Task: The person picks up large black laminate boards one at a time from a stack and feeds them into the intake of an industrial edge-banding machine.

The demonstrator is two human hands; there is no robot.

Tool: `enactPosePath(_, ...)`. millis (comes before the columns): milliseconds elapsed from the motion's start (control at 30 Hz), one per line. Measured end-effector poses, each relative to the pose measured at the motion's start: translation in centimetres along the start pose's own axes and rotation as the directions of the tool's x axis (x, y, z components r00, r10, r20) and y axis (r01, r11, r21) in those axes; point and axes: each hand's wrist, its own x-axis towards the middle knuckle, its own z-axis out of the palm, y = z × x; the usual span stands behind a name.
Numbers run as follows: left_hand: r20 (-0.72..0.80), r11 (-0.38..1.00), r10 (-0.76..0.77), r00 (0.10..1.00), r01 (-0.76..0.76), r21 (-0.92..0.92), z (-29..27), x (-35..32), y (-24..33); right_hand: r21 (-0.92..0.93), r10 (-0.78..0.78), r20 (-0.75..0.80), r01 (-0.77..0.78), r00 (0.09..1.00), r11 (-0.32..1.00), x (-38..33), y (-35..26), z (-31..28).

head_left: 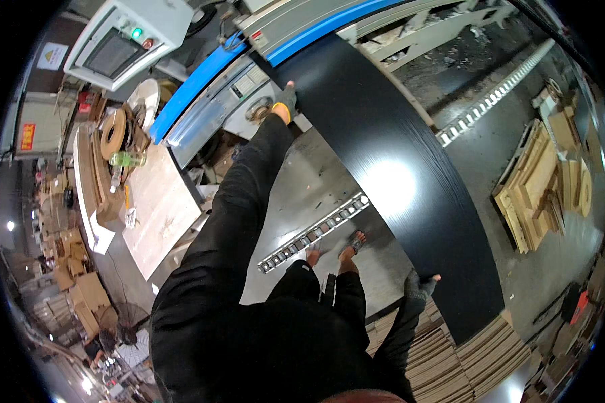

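Note:
A long black board with a glossy, faintly grained top runs from the far machine toward the near right. Its far end lies at the blue-edged machine beam. My left hand, in a grey glove with a yellow cuff, grips the board's left edge near the machine, thumb at the top. Farther back along the same edge, my right hand is also gloved and holds the board close to its near end, thumb over the top face. The fingers of both hands are largely hidden under the board.
Stacked brown panels lie below the board's near end. Roller tracks cross beneath it, continuing right. A white control box stands far left, above a pale worktable. Yellowish board pieces are piled at right.

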Motion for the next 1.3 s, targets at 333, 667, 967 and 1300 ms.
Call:
enactPosePath(333,0.707,-0.055,0.331,0.625,-0.735,0.676,-4.5,-32.7,-23.3,-0.358,0.189,0.332,-0.062,0.924,0.932,-2.8,3.9,1.6)
enactPosePath(667,0.583,0.051,0.319,0.747,-0.628,0.777,-15.1,-32.4,-27.1,-0.499,0.37,0.285,-0.193,0.884,0.845,-6.8,6.7,-10.0)
enactPosePath(967,0.615,0.096,0.378,0.692,-0.69,0.718,-16.4,-33.4,-27.4,-0.857,-0.017,0.142,0.131,0.99,0.498,-17.2,5.8,-13.8)
enactPosePath(1300,0.689,-0.067,0.479,0.544,-0.759,0.647,-16.3,-33.8,-28.0,-0.931,-0.299,0.364,0.346,0.882,-0.112,-25.9,3.8,-20.8)
